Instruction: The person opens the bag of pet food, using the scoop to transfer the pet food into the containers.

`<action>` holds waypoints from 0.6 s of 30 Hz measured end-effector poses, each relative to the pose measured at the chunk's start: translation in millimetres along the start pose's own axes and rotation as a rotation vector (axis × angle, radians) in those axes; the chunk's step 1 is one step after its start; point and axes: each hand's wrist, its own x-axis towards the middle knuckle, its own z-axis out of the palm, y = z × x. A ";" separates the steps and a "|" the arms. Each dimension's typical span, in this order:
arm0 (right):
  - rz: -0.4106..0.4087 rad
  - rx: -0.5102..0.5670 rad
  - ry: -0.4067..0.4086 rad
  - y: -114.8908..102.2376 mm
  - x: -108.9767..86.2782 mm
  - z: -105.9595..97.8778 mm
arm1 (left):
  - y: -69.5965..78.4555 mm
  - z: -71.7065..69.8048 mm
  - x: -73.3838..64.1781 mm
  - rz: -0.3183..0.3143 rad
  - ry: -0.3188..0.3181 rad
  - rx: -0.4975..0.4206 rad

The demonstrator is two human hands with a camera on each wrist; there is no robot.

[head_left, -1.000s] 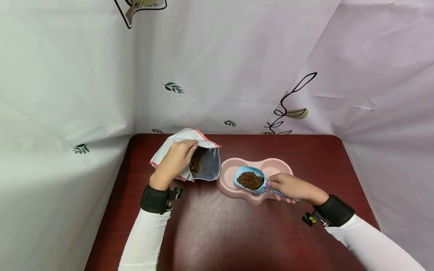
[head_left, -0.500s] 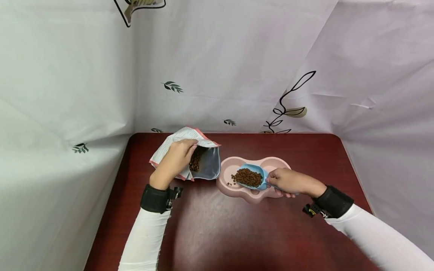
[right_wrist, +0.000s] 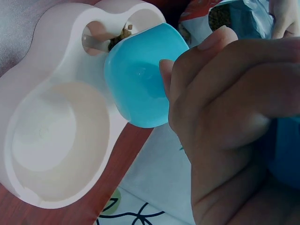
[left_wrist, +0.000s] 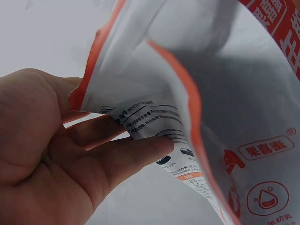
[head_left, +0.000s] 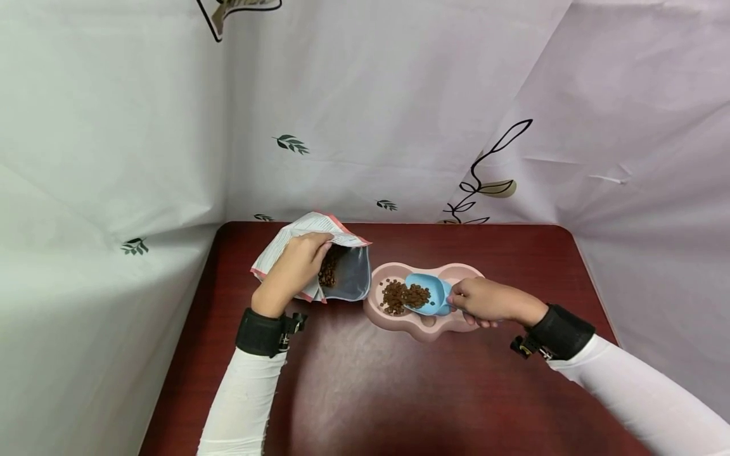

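Observation:
My right hand grips the handle of a light blue scoop, tilted over the left bowl of a pink double pet bowl. Brown kibble spills from the scoop's front edge into that bowl, and some stays in the scoop. In the right wrist view the scoop's underside faces the camera. My left hand pinches the top edge of a white and red food bag, holding its mouth open. The bag lies on its side, with kibble visible inside; in the left wrist view its printed wall runs between thumb and fingers.
A dark red table lies beneath everything, its back edge meeting a pale hanging cloth with leaf prints. The bag's mouth sits right beside the pet bowl's left end. The right bowl holds no kibble.
The scoop has tipped to the left, and kibble that was heaped in it has poured into the left bowl. My left hand and the bag have stayed in place.

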 end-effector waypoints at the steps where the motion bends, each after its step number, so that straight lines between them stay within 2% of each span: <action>1: -0.007 -0.016 0.003 -0.9 0.3 -0.3 | -0.1 0.1 0.0 0.000 0.001 0.001; 11: -0.046 -0.183 0.055 -10.8 0.2 0.8 | -0.8 0.8 0.4 -0.007 -0.010 -0.005; 18: -0.123 -0.393 0.161 -17.6 -5.1 2.5 | -0.9 0.8 -0.1 -0.005 -0.009 -0.002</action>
